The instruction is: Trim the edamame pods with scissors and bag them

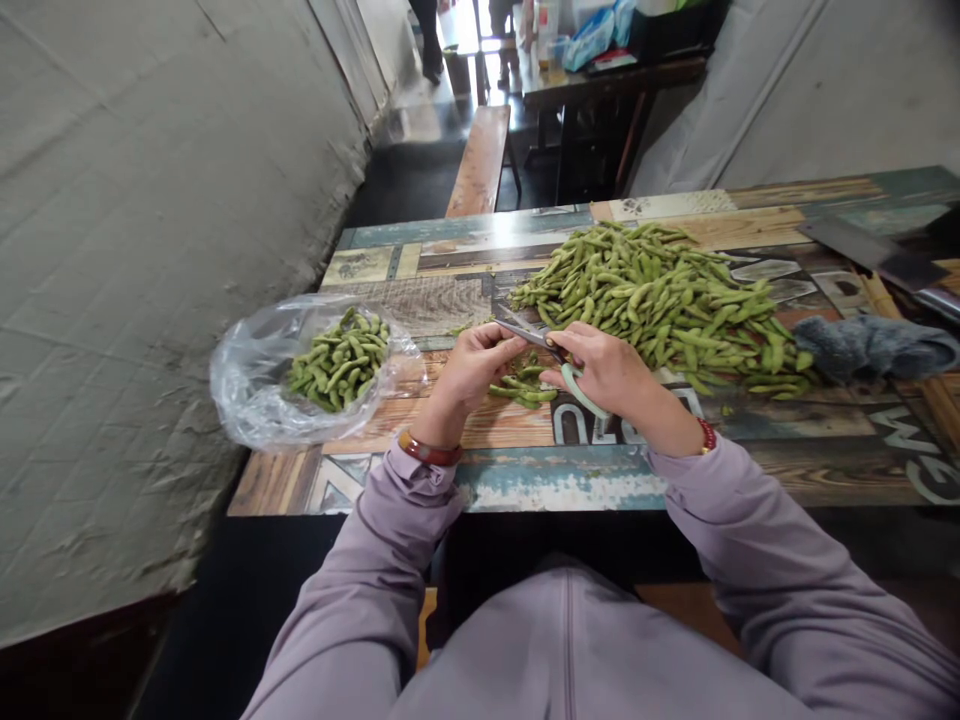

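Note:
My right hand is closed around a pair of scissors with pale green handles. The metal blades stand slightly apart and point left, over my left hand. Thumb and fingers of that left hand are pinched together by the blades; what is between them is hidden. Below and between the hands lie a few loose edamame pods. A large heap of edamame pods spreads behind and to the right of my right hand. To the left, a clear plastic bag lies open with a smaller pile of pods inside.
The patterned plank table carries a grey cloth and a dark flat blade-like object on the right. A rough white wall borders the left side. Beyond are a wooden bench, another cluttered table and people's legs.

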`<action>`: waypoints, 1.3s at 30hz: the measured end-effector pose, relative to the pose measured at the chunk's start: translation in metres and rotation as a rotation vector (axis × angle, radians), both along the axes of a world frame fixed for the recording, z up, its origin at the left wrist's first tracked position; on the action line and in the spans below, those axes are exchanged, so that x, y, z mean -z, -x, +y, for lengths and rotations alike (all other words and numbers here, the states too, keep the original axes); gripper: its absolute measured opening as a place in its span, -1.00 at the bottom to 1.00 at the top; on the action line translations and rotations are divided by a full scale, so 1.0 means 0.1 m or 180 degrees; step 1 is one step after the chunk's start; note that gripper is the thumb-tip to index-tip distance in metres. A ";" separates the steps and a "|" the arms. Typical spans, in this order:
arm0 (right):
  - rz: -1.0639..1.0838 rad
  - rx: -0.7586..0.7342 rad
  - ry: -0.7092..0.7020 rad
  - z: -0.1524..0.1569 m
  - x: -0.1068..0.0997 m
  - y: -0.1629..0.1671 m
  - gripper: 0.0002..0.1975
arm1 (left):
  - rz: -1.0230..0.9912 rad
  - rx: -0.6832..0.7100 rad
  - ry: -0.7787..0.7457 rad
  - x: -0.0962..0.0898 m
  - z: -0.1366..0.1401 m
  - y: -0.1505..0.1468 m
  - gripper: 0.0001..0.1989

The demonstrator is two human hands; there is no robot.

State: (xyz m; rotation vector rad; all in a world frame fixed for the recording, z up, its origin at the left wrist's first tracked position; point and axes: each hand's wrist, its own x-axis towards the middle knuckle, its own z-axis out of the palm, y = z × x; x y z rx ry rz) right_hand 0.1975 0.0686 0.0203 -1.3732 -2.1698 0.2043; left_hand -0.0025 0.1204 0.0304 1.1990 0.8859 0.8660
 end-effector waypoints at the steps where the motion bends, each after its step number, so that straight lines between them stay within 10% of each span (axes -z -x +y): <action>1: -0.0009 -0.0006 0.0008 0.00 0.00 0.00 -0.69 | -0.0006 -0.0006 0.0008 0.00 0.00 0.00 -0.72; 39: 0.0333 0.0099 0.0042 0.03 0.05 -0.01 -0.56 | -0.0684 -0.0146 0.0500 0.00 -0.01 -0.03 -0.68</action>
